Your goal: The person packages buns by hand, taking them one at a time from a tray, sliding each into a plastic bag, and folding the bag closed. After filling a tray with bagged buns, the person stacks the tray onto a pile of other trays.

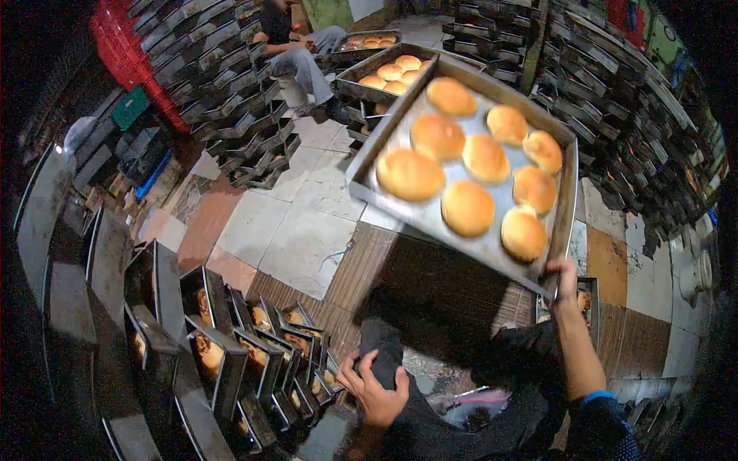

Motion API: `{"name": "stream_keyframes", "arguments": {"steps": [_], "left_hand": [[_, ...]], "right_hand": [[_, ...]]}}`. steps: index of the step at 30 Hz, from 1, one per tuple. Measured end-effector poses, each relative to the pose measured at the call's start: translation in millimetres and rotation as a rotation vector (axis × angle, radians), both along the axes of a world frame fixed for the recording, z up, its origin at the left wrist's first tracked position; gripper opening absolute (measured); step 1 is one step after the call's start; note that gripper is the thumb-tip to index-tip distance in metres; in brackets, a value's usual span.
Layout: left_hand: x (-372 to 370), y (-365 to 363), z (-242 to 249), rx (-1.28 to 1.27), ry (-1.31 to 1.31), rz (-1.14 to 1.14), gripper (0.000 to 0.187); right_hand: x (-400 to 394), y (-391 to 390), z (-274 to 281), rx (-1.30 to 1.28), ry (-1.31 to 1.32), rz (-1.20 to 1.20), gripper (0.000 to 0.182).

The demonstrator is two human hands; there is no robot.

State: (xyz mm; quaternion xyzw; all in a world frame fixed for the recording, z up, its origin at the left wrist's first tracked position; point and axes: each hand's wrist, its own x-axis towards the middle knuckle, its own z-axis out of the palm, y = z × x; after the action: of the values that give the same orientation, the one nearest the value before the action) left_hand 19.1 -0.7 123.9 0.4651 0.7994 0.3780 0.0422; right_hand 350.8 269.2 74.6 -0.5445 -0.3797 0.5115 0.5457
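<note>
My right hand [566, 281] grips the near right corner of a square metal baking tray [461, 244], held up in the air and tilted. Several golden-brown buns [486, 158] sit spread out in it. Down at my left knee [380, 342], my left hand [377, 389] holds nothing; its fingers are spread and curved beside the dark trouser leg. Stacked trays with buns [207, 355] stand close to the left of that hand. Under my right forearm, part of another tray with buns [586, 300] shows on the floor.
Beyond the raised tray is a second tray of buns [346, 84], with another tray [396, 34] behind it. A person [296, 58] sits at the back left. Tall stacks of trays [492, 54] line the walls. A red crate stack [127, 58] stands far left. The floor is tiled [284, 230].
</note>
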Motion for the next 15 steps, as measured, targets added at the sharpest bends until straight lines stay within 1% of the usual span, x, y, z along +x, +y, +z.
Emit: {"name": "stream_keyframes", "arguments": {"steps": [1, 2, 3, 4, 5, 6, 7, 8, 9, 10, 11, 12, 13, 14, 15], "left_hand": [[0, 3, -6, 0.025, 0.051, 0.011, 0.055], [0, 6, -11, 0.019, 0.05, 0.016, 0.055], [-1, 9, -15, 0.04, 0.105, 0.049, 0.051], [-3, 10, -20, 0.062, 0.159, 0.084, 0.047], [-9, 5, -24, -0.018, 0.178, 0.059, 0.051], [-17, -10, -51, -0.023, 0.182, 0.062, 0.051], [-25, -28, -94, -0.034, 0.234, -0.026, 0.05], [-34, -32, -116, -0.049, 0.288, -0.118, 0.05], [17, 12, -41, -0.099, -0.113, 0.407, 0.043], [7, 26, 2, -0.109, -0.101, 0.411, 0.043], [-12, 33, 35, -0.294, -0.017, 0.216, 0.044], [-24, 39, 47, -0.475, 0.059, 0.022, 0.045], [-25, 46, 43, -0.479, 0.058, 0.033, 0.045], [-24, 50, 34, -0.383, 0.145, 0.077, 0.049], [-23, 53, 25, -0.291, 0.233, 0.116, 0.054]], "right_hand": [[-42, 18, 49, -0.029, 0.108, -0.047, 0.011], [-64, 52, 67, 0.062, 0.243, 0.077, 0.009], [-113, 72, 121, 0.02, 0.377, 0.086, 0.01], [-131, 126, 118, 0.027, 0.42, -0.012, 0.008], [-122, 230, 72, 0.126, 0.417, 0.109, 0.013], [-181, 236, 124, 0.077, 0.44, 0.043, 0.034], [-221, 260, 151, 0.087, 0.529, -0.018, 0.045], [-249, 303, 154, 0.168, 0.582, 0.096, 0.046], [-285, 334, 167, 0.152, 0.673, 0.004, 0.048], [-312, 355, 175, 0.145, 0.677, -0.036, 0.061], [-344, 372, 182, 0.03, 0.611, -0.356, 0.078], [-364, 384, 181, -0.081, 0.474, -0.406, 0.094], [-383, 383, 179, -0.112, 0.395, -0.406, 0.097], [-398, 380, 177, -0.14, 0.314, -0.405, 0.099], [-404, 377, 172, -0.168, 0.211, -0.275, 0.105]]}}
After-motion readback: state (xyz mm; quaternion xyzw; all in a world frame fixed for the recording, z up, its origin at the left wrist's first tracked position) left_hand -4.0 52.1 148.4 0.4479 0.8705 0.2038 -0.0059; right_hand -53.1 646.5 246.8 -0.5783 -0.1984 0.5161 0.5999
